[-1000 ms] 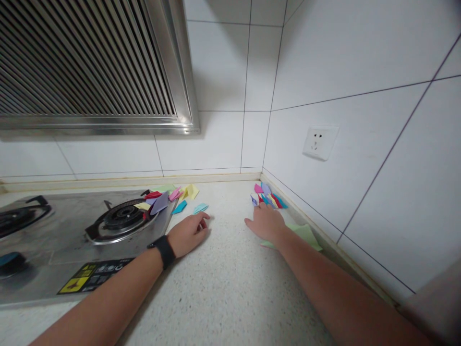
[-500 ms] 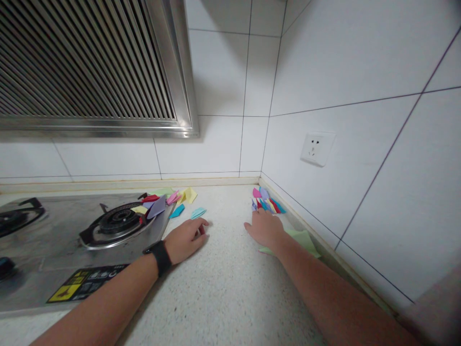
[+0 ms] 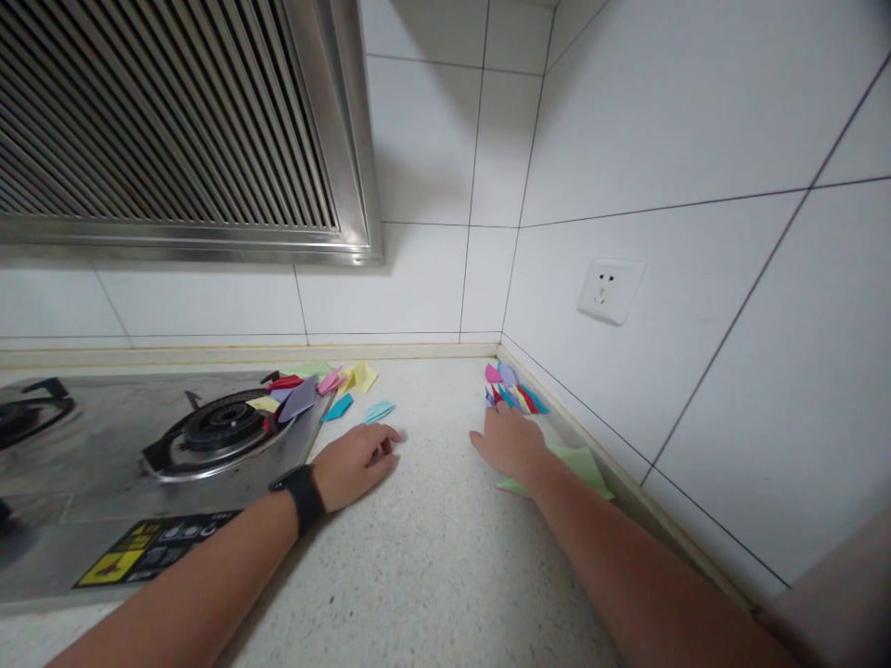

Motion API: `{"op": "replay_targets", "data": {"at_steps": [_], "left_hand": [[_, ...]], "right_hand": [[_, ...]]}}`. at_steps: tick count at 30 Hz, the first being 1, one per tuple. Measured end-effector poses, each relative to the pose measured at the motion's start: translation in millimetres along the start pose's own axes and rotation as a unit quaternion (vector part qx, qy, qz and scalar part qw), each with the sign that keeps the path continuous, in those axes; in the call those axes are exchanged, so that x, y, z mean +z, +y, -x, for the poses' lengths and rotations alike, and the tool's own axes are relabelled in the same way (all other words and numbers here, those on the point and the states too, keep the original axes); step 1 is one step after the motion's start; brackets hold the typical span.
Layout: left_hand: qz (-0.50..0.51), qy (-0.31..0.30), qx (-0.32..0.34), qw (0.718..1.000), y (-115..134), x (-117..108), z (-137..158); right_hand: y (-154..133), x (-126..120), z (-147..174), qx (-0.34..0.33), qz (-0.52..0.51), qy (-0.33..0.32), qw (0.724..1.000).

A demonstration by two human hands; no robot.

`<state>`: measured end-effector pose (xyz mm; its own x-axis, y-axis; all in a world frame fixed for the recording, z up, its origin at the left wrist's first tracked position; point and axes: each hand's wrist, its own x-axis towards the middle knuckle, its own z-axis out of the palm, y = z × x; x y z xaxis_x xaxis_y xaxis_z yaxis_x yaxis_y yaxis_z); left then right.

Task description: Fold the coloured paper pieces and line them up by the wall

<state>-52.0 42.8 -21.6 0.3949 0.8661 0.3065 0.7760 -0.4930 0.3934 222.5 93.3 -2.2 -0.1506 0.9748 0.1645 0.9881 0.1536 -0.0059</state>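
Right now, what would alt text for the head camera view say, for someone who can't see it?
A person's right hand is at a cluster of colorful papers in the corner of a kitchen counter, while the left hand is near a light-blue paper. More papers lie on and beside the stove.

upper left: steel range hood (image 3: 174,139), slanted dark slots, metal frame. below it, steel hob (image 3: 104,455) set in the pale speckled bench (image 3: 418,566); round black burner (image 3: 226,425) at its right, second burner (image 3: 20,419) cut by the left edge. black-and-yellow label (image 3: 149,547) on hob front. walls: white tiles (image 3: 752,371), dark joints, meeting in a corner. white socket (image 3: 613,290) on right-hand wall.
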Motion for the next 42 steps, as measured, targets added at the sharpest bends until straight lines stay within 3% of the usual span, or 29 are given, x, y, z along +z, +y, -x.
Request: {"op": "replay_targets", "data": {"at_steps": [17, 37, 42], "left_hand": [[-0.022, -0.012, 0.045, 0.999, 1, -2, -1], [-0.033, -0.012, 0.039, 0.999, 3, -4, -2], [-0.03, -0.012, 0.038, 0.999, 3, -4, -2]], "right_hand": [[2, -3, -2, 0.011, -0.001, -0.027, 1.0], [5, -4, -3, 0.003, 0.008, -0.01, 1.0], [-6, -15, 6, -0.025, 0.011, 0.04, 0.999]]}}
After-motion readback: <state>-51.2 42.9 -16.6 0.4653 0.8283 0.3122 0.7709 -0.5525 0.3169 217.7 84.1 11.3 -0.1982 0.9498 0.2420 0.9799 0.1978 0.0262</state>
